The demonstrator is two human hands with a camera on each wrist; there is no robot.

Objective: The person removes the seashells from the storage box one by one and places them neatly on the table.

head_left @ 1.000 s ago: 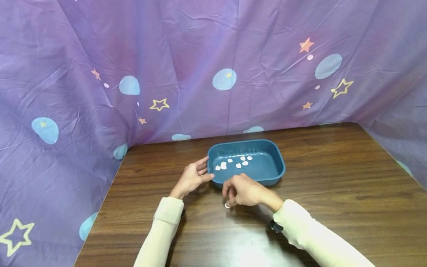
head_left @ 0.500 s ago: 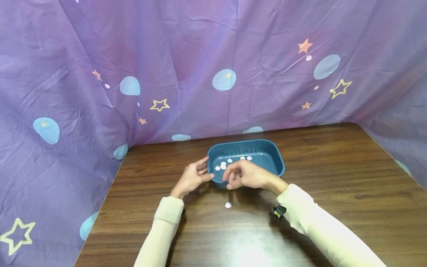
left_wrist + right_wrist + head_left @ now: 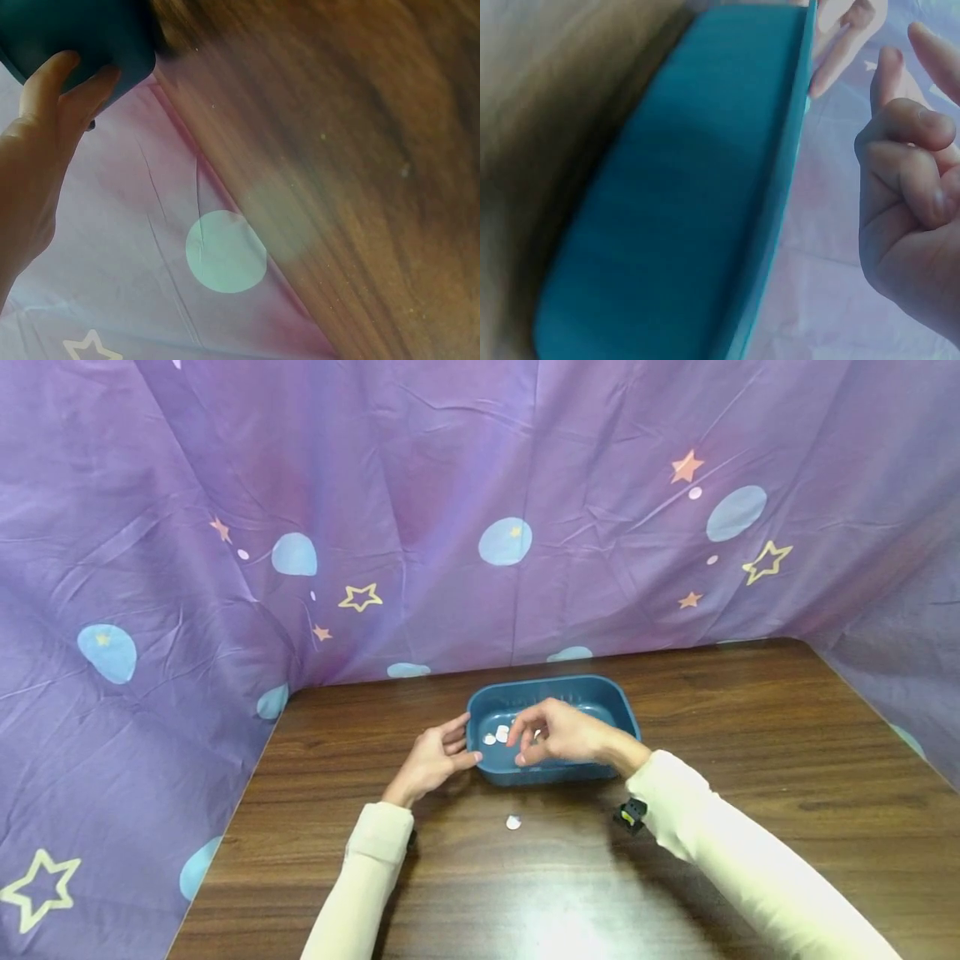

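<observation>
Low in the middle, one small white bit (image 3: 513, 822) lies on the brown table (image 3: 765, 760), apart from both hands. Above it, the right hand (image 3: 558, 732) is over the blue tub (image 3: 547, 775), thumb and pointer tips apart, pinching nothing. More white bits (image 3: 502, 734) sit in the tub, left of those tips. The left hand (image 3: 432, 760) touches the tub's left end, fingers out. Behind hangs a purple curtain (image 3: 420, 527).

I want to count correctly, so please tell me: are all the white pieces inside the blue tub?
No, one white piece lies outside the blue tub, on the wooden table in front of it.
</observation>
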